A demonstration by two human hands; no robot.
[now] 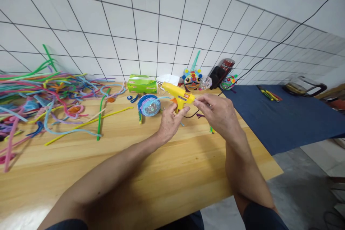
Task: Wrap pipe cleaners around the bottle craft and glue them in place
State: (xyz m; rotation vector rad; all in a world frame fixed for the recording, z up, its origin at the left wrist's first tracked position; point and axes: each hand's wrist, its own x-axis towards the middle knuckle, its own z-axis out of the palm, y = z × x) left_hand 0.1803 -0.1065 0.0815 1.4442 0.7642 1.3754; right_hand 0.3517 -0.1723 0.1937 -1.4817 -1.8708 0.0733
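Note:
A yellow hot glue gun [178,94] is held above the table, its nozzle pointing to the upper left. My left hand [170,120] is wrapped round its handle from below. At the gun's rear end, my right hand [217,113] has its thumb and fingers pinched together; whatever small thing they hold is too hard to make out. Just left of the gun, a round piece of coiled blue and lilac pipe cleaner [149,105] rests on the table, with a glittery clear centre. A light blue strand runs from it toward the gun.
A pile of colourful pipe cleaners [61,97] covers the table's left side. Along the tiled wall stand a green tissue box [142,85], a decorated animal-face craft [192,79] and a red flask [227,65]. A blue cloth [285,115] lies at right, with a glass pot [303,88].

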